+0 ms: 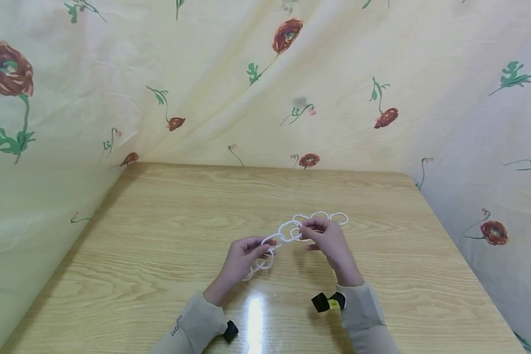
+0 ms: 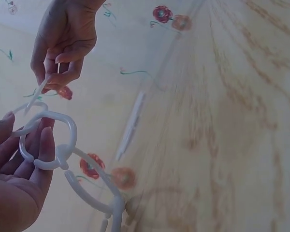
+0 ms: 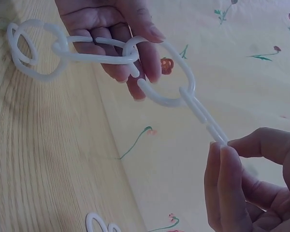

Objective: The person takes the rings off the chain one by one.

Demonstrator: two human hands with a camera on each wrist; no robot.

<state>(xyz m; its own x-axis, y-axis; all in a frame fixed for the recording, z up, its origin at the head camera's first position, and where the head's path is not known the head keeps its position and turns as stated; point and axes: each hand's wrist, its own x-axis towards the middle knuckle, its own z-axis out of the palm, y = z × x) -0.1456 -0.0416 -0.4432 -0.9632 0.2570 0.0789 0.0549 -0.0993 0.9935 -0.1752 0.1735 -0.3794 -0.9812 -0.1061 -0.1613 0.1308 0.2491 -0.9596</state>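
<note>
The right hand (image 1: pixel 329 241) has its thumb and fingertips drawn together, pinching the end of one white plastic link, the fingers bent. The left hand (image 1: pixel 243 256) is loosely curled, its thumb laid over the links and its fingers beneath them, keeping hold of the middle of the white chain (image 3: pixel 191 77). The chain spans the gap between the two hands, slanting up from left to right in the head view, with an oval link between them; beyond the left hand further links hang down toward the person. Just behind the right hand, more white links (image 1: pixel 339 213) lie in a row on the table; whether they are joined to one another is too small to tell. Beige sleeves (image 1: pixel 365 307) cover both forearms, with a black device (image 1: pixel 320 302) at the right wrist. Under everything is the wood-grained table (image 1: pixel 172 221), and around it hangs cream cloth (image 1: pixel 212 64) printed with red flowers.
</note>
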